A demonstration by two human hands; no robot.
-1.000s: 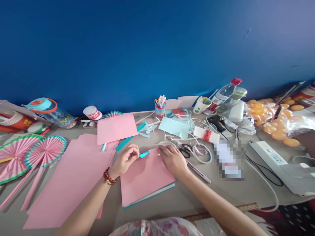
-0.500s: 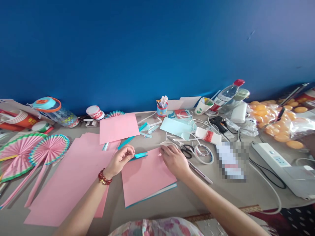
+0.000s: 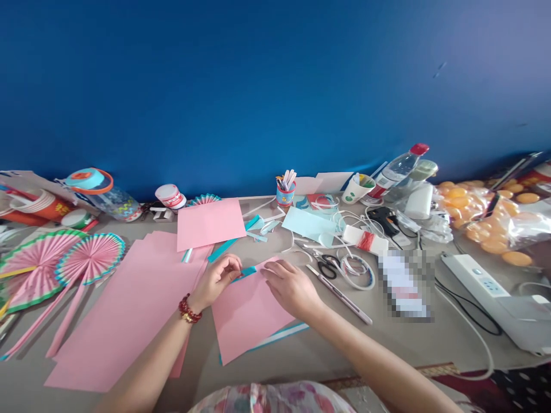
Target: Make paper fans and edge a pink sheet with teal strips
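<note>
A sheet of pink paper lies at a slant in front of me, over another sheet whose blue-and-white edge shows at the lower right. Along the top left of the pink sheet runs a short blue paper strip. My left hand, a beaded bracelet on its wrist, pinches the strip's left end together with the sheet's corner. The fingers of my right hand are bent over the sheet's upper right edge and hold it; the thumb is partly hidden.
To the left lie large pink sheets and pleated paper fans. Scissors, a pen-like tool and coiled white tape lie right of my hands. Farther right are a power strip and a bottle.
The blue strip, raised before, now lies lower against the pink sheet. The sheet has turned and shifted left, baring more of the edge beneath. My right fingers moved left and bent.
</note>
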